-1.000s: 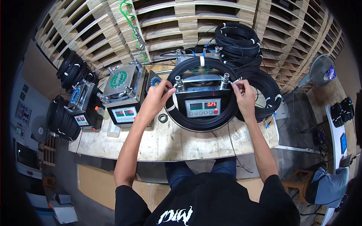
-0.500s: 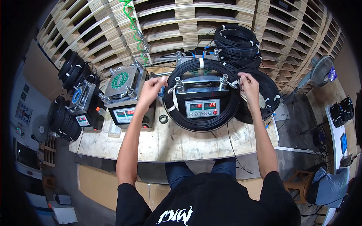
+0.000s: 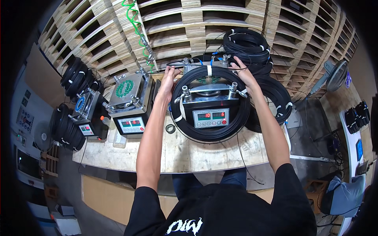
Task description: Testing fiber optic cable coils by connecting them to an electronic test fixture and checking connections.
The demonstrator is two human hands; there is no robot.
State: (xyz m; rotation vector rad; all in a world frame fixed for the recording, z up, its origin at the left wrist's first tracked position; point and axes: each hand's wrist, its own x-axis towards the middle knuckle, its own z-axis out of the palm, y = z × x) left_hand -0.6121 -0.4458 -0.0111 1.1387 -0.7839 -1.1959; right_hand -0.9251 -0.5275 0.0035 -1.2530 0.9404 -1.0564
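Observation:
A large coil of black cable (image 3: 182,128), bound with white ties, encircles the front of a polishing machine (image 3: 211,105) with a lit red display. Beyond the coil's top edge, a thin black cable strand (image 3: 197,65) runs between my hands. My left hand (image 3: 168,82) is closed on it at the coil's upper left, though its fingertips partly hide the grip. At the upper right, my right hand (image 3: 245,75) has its fingers bent round the strand. Behind the coil's top stands another metal machine (image 3: 189,63) with blue tubes, mostly hidden.
To the left stand a green-topped machine (image 3: 130,96) and a smaller blue-topped machine (image 3: 84,106). More black cable coils (image 3: 246,45) are stacked at the right rear. A small black ring (image 3: 170,128) lies on the wooden table (image 3: 157,155). A green air hose (image 3: 132,17) hangs behind.
Both hands have moved away from me, from the coil's sides to beyond its upper edge. The strand now spans between them. The machine's right-hand display number has dropped.

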